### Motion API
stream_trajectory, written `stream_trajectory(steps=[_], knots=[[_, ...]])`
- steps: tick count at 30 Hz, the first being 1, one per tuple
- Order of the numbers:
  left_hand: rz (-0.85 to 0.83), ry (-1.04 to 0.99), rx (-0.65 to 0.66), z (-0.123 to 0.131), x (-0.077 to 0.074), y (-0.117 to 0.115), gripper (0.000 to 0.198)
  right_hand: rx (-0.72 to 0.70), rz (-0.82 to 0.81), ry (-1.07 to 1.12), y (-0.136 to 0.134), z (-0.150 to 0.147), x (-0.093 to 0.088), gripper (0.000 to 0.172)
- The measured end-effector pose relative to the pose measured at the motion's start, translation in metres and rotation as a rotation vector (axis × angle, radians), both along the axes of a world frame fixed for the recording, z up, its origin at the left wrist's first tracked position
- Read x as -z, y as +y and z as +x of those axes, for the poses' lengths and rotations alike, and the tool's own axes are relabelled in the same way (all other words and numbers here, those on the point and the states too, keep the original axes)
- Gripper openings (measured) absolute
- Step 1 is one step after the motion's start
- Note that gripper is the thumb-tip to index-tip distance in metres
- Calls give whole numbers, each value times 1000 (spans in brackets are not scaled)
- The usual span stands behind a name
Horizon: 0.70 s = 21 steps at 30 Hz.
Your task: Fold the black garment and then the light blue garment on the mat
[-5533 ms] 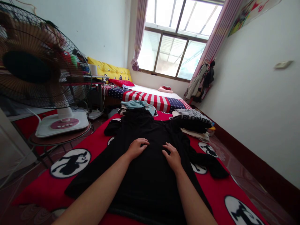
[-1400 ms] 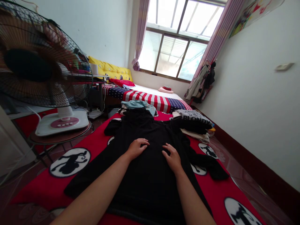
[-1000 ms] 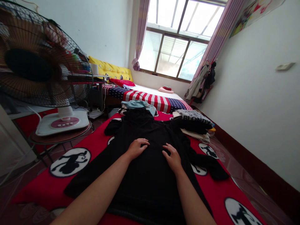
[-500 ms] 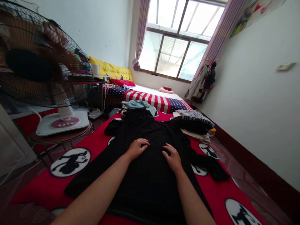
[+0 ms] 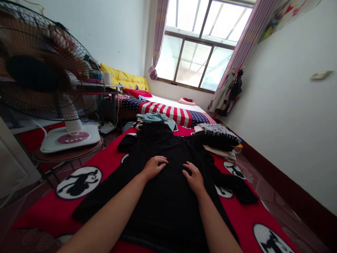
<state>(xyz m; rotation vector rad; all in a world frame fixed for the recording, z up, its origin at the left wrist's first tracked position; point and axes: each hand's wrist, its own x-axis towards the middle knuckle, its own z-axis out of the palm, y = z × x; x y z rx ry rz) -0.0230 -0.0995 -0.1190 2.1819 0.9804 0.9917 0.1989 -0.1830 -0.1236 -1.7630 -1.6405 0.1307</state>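
Note:
A black long-sleeved garment (image 5: 168, 196) lies spread flat in front of me, its collar end away from me. One sleeve stretches out to the right and bends toward me. My left hand (image 5: 155, 166) rests on the left of its middle, fingers extended and slightly curved. On the other side my right hand (image 5: 194, 177) lies on the fabric with its fingers apart. Neither hand grips the cloth. Under the garment is a red blanket (image 5: 105, 179) with black figures in white circles.
Folded clothes (image 5: 219, 135) are stacked at the far right of the blanket. Light-blue cloth (image 5: 156, 118) lies beyond the collar. An electric fan (image 5: 73, 137) stands on a round stool (image 5: 68, 151) to the left. A bed (image 5: 168, 109) is by the window (image 5: 195, 59).

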Motion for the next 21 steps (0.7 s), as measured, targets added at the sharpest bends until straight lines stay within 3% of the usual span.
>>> stream_trajectory(steps=[21], knots=[[-3, 6, -8, -1, 0, -1, 21, -1, 1, 1, 0, 0, 1, 33]])
